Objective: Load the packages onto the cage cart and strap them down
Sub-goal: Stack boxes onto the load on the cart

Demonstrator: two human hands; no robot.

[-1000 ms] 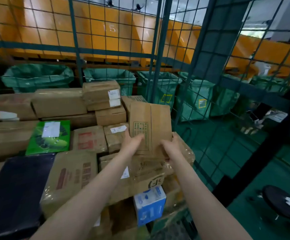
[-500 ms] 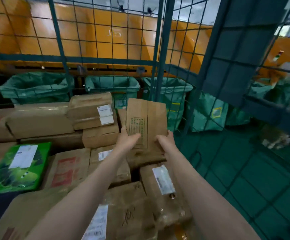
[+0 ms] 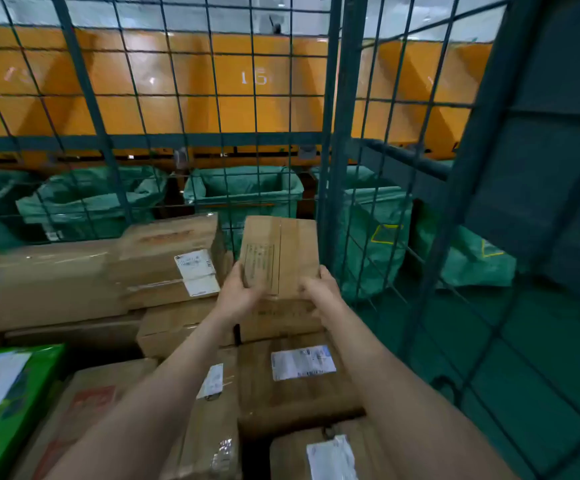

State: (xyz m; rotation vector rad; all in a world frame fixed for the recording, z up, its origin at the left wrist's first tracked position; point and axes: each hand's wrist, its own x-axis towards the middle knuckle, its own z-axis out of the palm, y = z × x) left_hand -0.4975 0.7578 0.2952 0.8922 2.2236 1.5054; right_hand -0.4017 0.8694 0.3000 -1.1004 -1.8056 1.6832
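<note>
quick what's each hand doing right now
left hand: holding the cardboard box at its lower left side.
right hand: holding the same box at its lower right side.

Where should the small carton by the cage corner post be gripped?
Grip the carton at its near lower corners, coming from the near side, as the left hand and right hand do. The cage walls block its back and right.

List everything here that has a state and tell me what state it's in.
Small box: closed, tilted, held in both hands.
Left hand: gripping the box's lower left.
Right hand: gripping its lower right.
Green package: lying flat, label up.
Green bag: open at the top.
</note>
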